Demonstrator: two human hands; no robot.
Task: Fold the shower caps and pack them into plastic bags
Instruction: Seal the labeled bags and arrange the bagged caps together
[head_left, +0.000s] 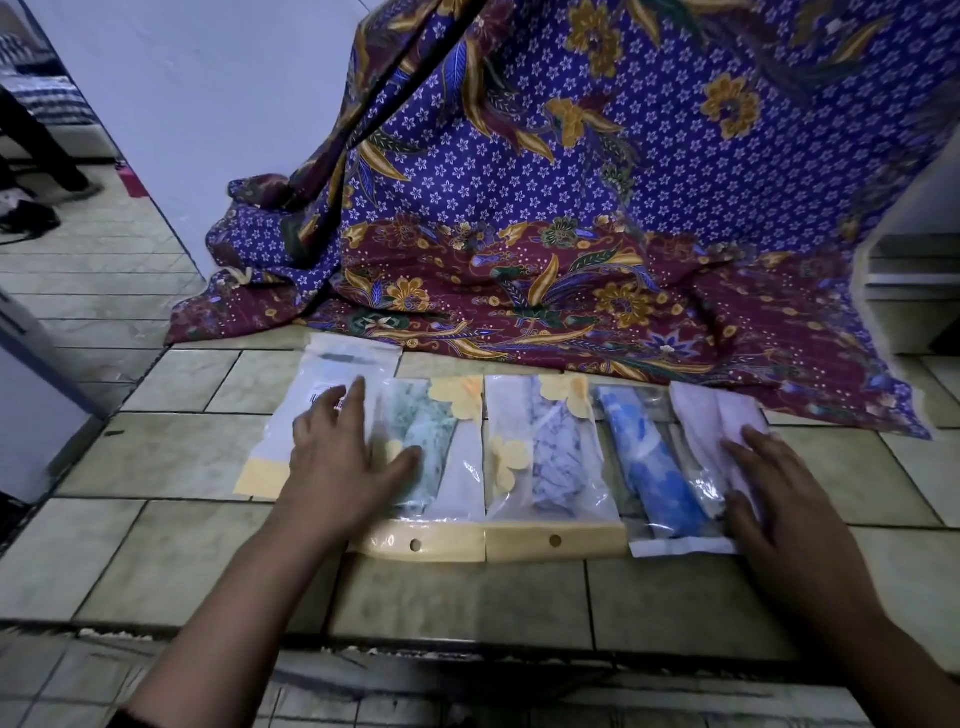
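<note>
Head view, and five packed bags sit in a row on the tiled floor (467, 592), just in front of the batik cloth (571, 208) at its far edge. Left hand (337, 462) lies flat, fingers straight and spread, across the white-label bag (324, 379) and the green cap bag (434, 441) beside it. Next along come the grey-blue cap bag (553, 457) and the blue cap bag (657, 467) (nobody touching those). Right hand (774, 504) presses the pale pink bag (709, 415) at the row's right end, fingers straight, slightly apart.
</note>
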